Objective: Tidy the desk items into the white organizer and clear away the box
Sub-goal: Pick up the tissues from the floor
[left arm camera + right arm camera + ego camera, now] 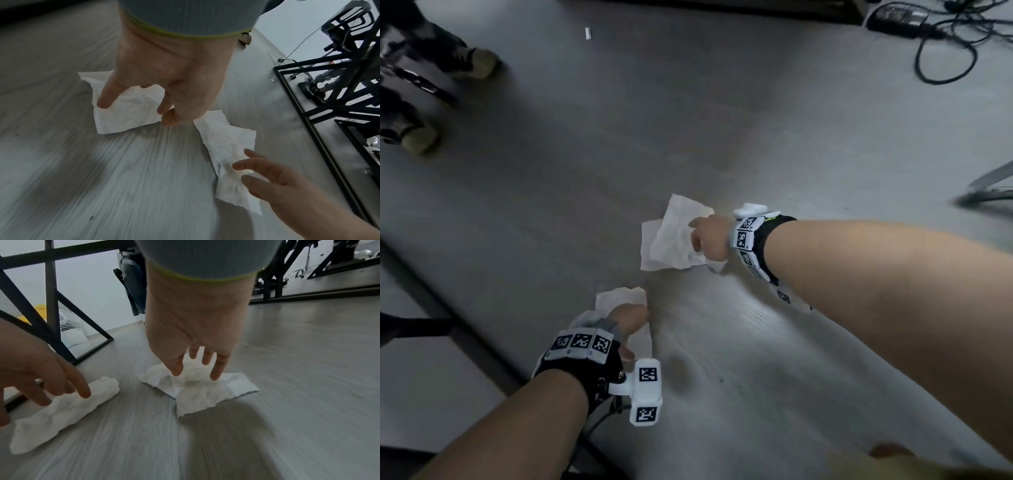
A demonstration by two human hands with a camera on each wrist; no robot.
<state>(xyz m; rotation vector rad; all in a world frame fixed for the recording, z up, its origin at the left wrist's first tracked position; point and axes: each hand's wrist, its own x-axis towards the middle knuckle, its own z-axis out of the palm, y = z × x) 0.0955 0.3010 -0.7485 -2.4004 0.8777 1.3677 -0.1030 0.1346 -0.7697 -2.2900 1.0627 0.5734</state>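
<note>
Two crumpled white tissues lie on the grey wood-grain floor. The nearer tissue (pixel 619 298) (pixel 61 410) is under my left hand (pixel 628 318) (pixel 51 378), whose straight fingers rest on it. The farther, wider tissue (pixel 671 240) (pixel 203 391) lies under my right hand (pixel 707 240) (pixel 195 369), its spread fingers reaching down so the tips touch the paper. In the left wrist view my left hand (pixel 133 105) touches one tissue (pixel 127 112) with a fingertip, and my right hand (pixel 263 170) hovers over the other tissue (pixel 224 142). No box is in view.
A black metal frame (pixel 465 329) (pixel 51 308) stands on the floor to my left. Behind it sits a white slotted basket (pixel 68 324). Another person's shoes (pixel 482 63) are at far left. Cables and a power brick (pixel 900 17) lie at far right.
</note>
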